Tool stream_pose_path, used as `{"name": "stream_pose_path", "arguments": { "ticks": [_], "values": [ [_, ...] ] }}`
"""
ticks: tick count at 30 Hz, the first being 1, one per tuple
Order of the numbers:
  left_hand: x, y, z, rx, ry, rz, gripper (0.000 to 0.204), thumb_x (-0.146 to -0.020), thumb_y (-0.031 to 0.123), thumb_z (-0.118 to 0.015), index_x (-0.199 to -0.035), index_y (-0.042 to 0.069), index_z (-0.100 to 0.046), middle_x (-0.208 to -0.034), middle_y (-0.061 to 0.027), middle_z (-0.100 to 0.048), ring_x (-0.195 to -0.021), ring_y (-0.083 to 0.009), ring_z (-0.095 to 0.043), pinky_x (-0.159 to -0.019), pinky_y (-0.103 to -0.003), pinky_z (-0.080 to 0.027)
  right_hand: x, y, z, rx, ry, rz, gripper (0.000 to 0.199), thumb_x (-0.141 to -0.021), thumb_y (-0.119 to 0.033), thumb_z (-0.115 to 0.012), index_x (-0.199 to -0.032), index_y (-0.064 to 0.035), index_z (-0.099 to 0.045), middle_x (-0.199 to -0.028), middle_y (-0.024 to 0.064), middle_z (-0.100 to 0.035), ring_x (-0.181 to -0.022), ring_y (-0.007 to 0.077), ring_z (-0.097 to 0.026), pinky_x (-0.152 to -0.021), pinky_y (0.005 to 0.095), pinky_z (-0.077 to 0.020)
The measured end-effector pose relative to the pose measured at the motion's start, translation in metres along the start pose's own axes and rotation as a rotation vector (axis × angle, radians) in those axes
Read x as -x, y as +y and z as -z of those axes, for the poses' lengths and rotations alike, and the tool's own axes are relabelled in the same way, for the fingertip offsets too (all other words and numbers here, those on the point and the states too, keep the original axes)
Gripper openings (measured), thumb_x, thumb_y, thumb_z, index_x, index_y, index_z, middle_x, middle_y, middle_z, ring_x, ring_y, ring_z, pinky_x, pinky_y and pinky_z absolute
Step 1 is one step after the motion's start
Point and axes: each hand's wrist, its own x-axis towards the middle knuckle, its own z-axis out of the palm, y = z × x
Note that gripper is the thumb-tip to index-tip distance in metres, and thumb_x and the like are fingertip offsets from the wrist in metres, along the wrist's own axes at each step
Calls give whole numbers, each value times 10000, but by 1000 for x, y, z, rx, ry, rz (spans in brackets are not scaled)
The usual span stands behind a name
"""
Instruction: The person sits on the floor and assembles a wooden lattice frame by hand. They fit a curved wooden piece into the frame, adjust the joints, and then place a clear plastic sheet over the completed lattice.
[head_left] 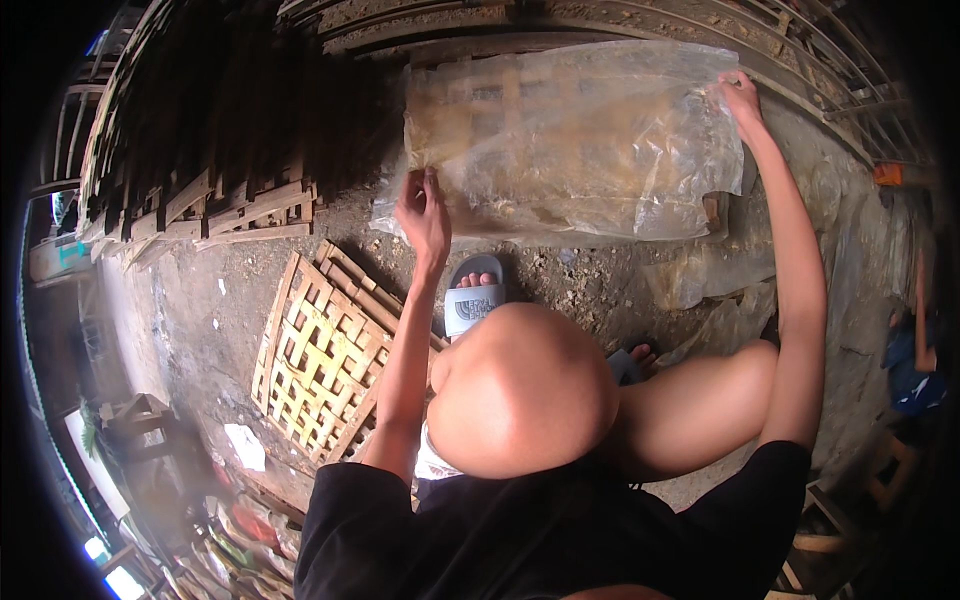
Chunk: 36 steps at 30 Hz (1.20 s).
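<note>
A clear plastic sheet (670, 165) lies spread in front of me, wrinkled at its right part. Through it shows a blurred slatted or woven panel, mostly covered. My right hand (741, 98) is closed on the sheet's far right corner, arm stretched out. At the sheet's left edge my left hand (425, 220) is raised with thumb and fingers pinched together on the plastic. Beside my left forearm, woven bamboo panels (325, 355) lie stacked on the ground.
A large dark fibrous heap (270, 110) stands at the far left above wooden slats (255, 215). My sandalled foot (475, 290) is close to the sheet. Slatted racks (840, 50) line the far right, and another person (915, 350) is at the right edge. White scrap (245, 447) lies left.
</note>
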Motion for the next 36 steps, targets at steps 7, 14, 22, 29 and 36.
{"name": "stream_pose_path", "arguments": {
  "ticks": [7,14,22,29,36],
  "values": [
    [-10,-18,10,-116,15,-61,322,-1069,278,-675,-950,-21,-660,-712,-38,-598,-611,-44,-441,-527,-255,-354,8,-5,-20,-71,-47,-32,303,-1057,-274,-674,-1278,-77,-606,-1082,89,-747,-980,157,-687,-840,319,-528],
    [-46,9,2,85,-67,378,333,-1036,341,-723,-969,28,-633,-676,-1,-574,-525,-83,-482,-466,-285,-360,-7,35,-32,7,-94,-69,385,-1046,-247,-693,-1359,-78,-548,-1200,110,-728,-1083,169,-670,-930,317,-506],
    [-40,-14,-12,-333,-46,68,300,-1003,264,-752,-1002,20,-578,-624,-74,-566,-484,-155,-497,-494,-390,-403,-23,54,-47,368,144,141,430,-1001,-264,-672,-1376,-103,-536,-1177,151,-697,-1120,279,-687,-921,432,-530],
    [-41,9,-14,-704,115,-623,419,-901,282,-793,-1187,45,-599,-1104,-185,-618,-1045,-361,-603,-861,-496,-466,48,-15,-95,600,311,582,548,-1055,-321,-589,-1520,-61,-460,-1599,217,-434,-1482,377,-429,-1186,641,-302],
    [-173,-44,-64,-886,58,-516,466,-881,391,-785,-1167,39,-681,-1200,-234,-692,-1116,-437,-654,-925,-530,-522,104,-37,-175,579,18,606,734,-1119,-483,-388,-1661,-4,-269,-1751,233,-183,-1646,351,-110,-1317,574,-49]
  ]
}}
